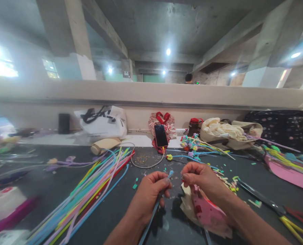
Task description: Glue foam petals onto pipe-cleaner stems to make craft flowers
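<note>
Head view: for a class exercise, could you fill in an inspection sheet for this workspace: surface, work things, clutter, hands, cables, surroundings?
Surface: black table, small scraps scattered.
Work things: blue strip in the left hand; coloured strips bundled on the left.
Clutter: phone, white bag and bottle towards the back.
Hands: left fingers pinch the blue strip; right hand apart from it, its hold unclear.
Cables: one cable looping from the phone's lower end.
Surroundings: pale partition, concrete pillars, lit lamps.

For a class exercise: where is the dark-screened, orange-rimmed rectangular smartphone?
In the head view, the smartphone stands just right of centre, beyond the left hand, in front of the red-patterned cloth bag, with a thin grey cable at its lower edge.
</note>
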A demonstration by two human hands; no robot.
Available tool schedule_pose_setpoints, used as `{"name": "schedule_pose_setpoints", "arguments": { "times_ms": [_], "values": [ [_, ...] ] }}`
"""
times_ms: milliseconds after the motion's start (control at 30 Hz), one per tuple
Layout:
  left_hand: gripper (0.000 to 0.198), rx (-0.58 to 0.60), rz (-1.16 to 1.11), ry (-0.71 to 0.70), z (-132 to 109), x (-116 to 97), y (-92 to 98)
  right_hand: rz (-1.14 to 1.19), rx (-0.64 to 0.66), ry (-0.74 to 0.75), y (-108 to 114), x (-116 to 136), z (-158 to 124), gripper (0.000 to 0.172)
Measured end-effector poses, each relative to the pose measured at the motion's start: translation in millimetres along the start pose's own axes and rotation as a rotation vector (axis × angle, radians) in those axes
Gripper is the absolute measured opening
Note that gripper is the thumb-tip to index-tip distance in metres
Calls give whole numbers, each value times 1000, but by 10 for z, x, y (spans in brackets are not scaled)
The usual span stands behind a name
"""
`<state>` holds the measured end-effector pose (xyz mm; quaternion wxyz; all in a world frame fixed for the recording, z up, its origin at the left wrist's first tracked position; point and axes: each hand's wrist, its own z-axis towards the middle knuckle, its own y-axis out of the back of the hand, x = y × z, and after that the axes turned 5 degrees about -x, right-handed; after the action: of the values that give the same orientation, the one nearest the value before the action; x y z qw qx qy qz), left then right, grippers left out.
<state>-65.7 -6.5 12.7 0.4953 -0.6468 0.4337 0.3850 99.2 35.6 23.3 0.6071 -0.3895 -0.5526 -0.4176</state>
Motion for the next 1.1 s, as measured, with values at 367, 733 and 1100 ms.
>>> {"name": "schedule_pose_setpoints", "arguments": {
  "times_ms": [367, 733, 1100],
  "values": [
    [13, -90, 89, -62, -29, 28, -81, -16, -18, -39, -77, 47, -28, 16],
    [12, -131, 223, -155, -33, 37, -83, -145, -69, 20, -122, -14, -51, 13],
    [22, -61, 69, -83, -34, 17, -49, -6, -114, -29, -282, -77, -75, 13]
  ]
}}
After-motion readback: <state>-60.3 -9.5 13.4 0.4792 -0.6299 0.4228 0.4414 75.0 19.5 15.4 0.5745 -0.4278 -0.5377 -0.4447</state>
